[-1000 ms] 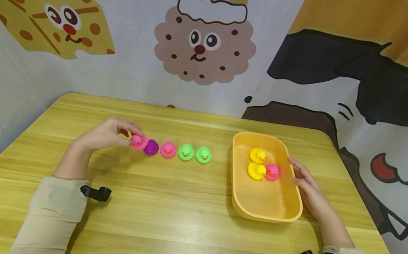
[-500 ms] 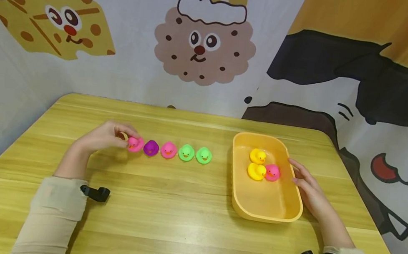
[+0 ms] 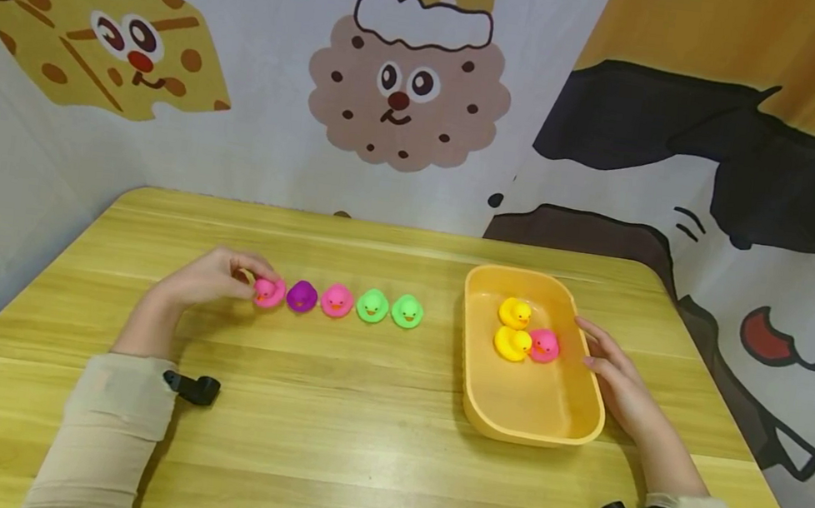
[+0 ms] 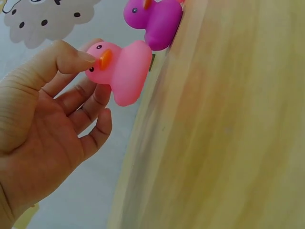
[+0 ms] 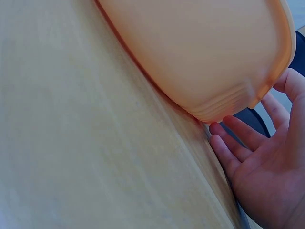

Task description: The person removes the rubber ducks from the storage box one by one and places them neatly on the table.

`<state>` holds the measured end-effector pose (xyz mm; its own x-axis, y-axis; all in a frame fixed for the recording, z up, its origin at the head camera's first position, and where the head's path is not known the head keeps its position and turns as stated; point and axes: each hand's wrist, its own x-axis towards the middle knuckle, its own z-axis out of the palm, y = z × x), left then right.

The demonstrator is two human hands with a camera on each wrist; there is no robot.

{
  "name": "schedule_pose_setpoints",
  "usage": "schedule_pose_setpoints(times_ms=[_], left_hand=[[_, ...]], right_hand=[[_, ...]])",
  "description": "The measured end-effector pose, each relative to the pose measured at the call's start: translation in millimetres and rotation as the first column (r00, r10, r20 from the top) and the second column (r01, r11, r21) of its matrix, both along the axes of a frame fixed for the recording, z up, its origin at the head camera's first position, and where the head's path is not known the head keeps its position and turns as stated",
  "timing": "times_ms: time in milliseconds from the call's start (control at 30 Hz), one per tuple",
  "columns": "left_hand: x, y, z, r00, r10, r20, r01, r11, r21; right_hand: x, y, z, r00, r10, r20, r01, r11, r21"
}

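Note:
My left hand (image 3: pixel 212 275) pinches a pink rubber duck (image 4: pixel 131 71) between thumb and fingers, at the left end of a row. Beside it in that row sit a purple rubber duck (image 3: pixel 301 296), another pink duck (image 3: pixel 337 301) and two green ducks, one nearer (image 3: pixel 372 306) and one at the right end (image 3: pixel 407 312). My right hand (image 3: pixel 620 379) touches the right side of a yellow-orange plastic basin (image 3: pixel 532 419), its fingers relaxed along the outer wall and rim. Inside the basin are two yellow ducks (image 3: pixel 513 344) and one pink duck (image 3: pixel 544 345).
All of this stands on a wood-grain table (image 3: pixel 326 437). Behind its far edge hangs a white cloth (image 3: pixel 237 159) printed with cartoon figures. A small black camera mount is strapped at each wrist, over beige sleeves (image 3: pixel 104 429).
My left hand has shifted the pink duck slightly left and toward me, so a gap now shows beside the purple duck. The right hand and basin stay put.

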<state>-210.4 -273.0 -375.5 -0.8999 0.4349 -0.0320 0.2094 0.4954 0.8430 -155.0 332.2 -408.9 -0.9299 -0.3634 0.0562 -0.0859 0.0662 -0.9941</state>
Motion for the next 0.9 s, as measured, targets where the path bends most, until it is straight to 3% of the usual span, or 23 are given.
schedule_pose_setpoints(times_ms=[167,500,900], left_hand=[[-0.5,-0.4,-3.2,1.0,0.015,0.003,-0.015,1.0,-0.017],[-2.3,-0.9,-7.5,1.0,-0.011,-0.004,0.011,1.0,-0.008],[0.8,0.7,-5.2,1.0,-0.005,0.016,0.005,1.0,0.01]], right_hand=[[0.1,0.1,-0.1,1.0,-0.003,0.005,0.003,1.0,0.001],[0.7,-0.3,1.3,1.0,-0.003,0.008,0.003,1.0,0.004],[0.5,0.8,-0.7,1.0,0.003,0.002,-0.003,1.0,0.0]])
